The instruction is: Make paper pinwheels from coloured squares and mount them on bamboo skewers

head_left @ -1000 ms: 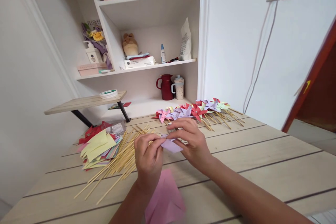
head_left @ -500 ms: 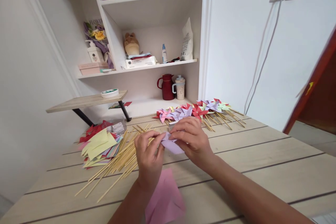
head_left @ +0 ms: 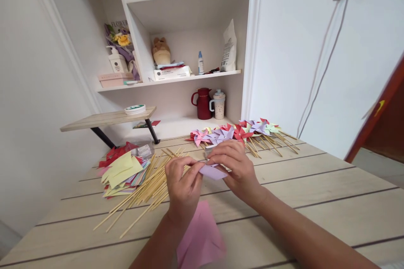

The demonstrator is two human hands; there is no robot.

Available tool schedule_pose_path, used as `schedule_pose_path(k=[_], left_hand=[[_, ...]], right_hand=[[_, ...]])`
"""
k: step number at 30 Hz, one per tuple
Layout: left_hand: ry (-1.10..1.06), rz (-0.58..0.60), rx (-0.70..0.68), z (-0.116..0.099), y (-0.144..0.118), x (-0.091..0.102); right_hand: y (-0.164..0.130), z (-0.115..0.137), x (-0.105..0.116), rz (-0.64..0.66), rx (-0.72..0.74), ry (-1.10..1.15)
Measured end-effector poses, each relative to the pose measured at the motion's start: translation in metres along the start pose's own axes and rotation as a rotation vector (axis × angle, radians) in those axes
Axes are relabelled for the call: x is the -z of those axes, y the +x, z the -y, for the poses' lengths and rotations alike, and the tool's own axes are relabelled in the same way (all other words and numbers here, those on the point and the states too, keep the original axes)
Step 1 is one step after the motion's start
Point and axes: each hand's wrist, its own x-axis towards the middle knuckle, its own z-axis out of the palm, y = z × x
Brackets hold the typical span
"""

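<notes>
Between my two hands, above the table, is a folded piece of lilac paper (head_left: 213,172). My left hand (head_left: 184,180) pinches its left edge with thumb and fingers. On the other side, my right hand (head_left: 235,168) grips it, its fingers bent over the top and partly hiding the paper. Pink paper (head_left: 200,239) with cut or creased lines lies on the table below my hands. Thin wooden sticks (head_left: 148,187) are spread to the left of my left hand. Beyond my right hand, a clear container (head_left: 208,151) is mostly covered by the fingers.
Finished paper pinwheels (head_left: 240,132) on sticks lie along the table's back. At left sit a stack of coloured paper sheets (head_left: 121,172) and a small raised shelf (head_left: 104,119) on black legs. A red jug (head_left: 203,105) and a cup (head_left: 219,105) stand in the shelving behind.
The lilac paper has tilted flatter between my fingers. Both hands keep hold of it, and the whole view has shifted slightly.
</notes>
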Motion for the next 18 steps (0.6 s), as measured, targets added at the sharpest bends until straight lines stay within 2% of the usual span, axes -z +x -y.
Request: schedule_pose_path(k=[10, 14, 18], left_hand=[[0.068, -0.028, -0.078, 0.0017, -0.0010, -0.0045], [0.107, -0.027, -0.080, 0.0009, 0.0000, -0.0017], [0.133, -0.051, -0.100, -0.0032, 0.0017, 0.0042]], right_hand=[[-0.0077, -0.0013, -0.0086, -0.007, -0.054, -0.039], [-0.0082, 0.0018, -0.0097, -0.028, -0.103, 0.000], [-0.0026, 0.0079, -0.0050, -0.050, -0.069, 0.068]])
